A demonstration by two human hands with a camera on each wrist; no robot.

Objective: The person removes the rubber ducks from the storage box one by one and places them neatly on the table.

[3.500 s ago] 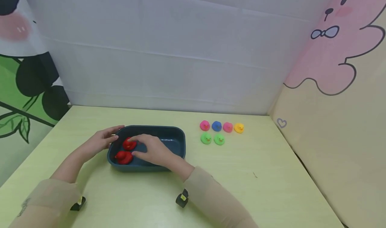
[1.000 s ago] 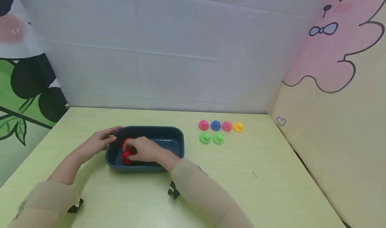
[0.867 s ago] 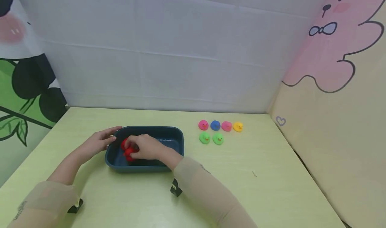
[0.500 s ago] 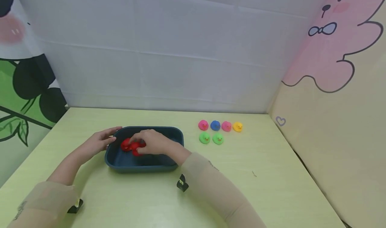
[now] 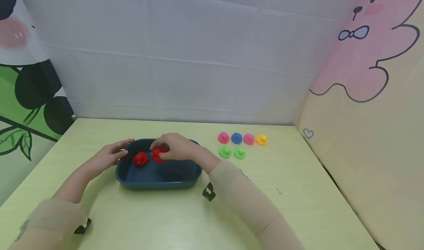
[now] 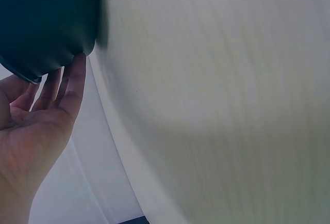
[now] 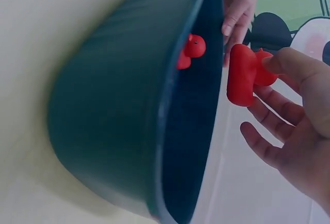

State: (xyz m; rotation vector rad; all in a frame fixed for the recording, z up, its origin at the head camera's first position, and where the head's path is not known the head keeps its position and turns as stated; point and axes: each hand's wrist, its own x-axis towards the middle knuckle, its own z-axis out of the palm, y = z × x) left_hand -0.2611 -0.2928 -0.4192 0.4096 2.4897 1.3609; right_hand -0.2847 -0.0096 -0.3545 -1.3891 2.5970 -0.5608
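Note:
A dark teal basin [image 5: 155, 185] stands left of centre on the table. Inside it, toward the left end, sits one red rubber duck [image 5: 140, 159]. My right hand [image 5: 179, 147] pinches a second red rubber duck [image 7: 242, 74] between thumb and fingers; in the right wrist view this duck hangs just outside the line of the rim, clear of the basin floor. My left hand [image 5: 107, 158] rests against the basin's left end, its fingers [image 6: 75, 82] fairly straight along the outer wall.
Right of the basin, rubber ducks stand in two rows: a pink duck [image 5: 223, 137], a blue duck [image 5: 236, 138], another pink duck [image 5: 249, 139] and a yellow duck [image 5: 261, 139] behind, two green ducks [image 5: 225, 151] in front. A pale wall sheet [image 5: 198, 59] closes off the back.
My right hand has taken hold of the nearer red duck and lifted it up and to the right, away from the other red duck. The left hand has stayed at the basin.

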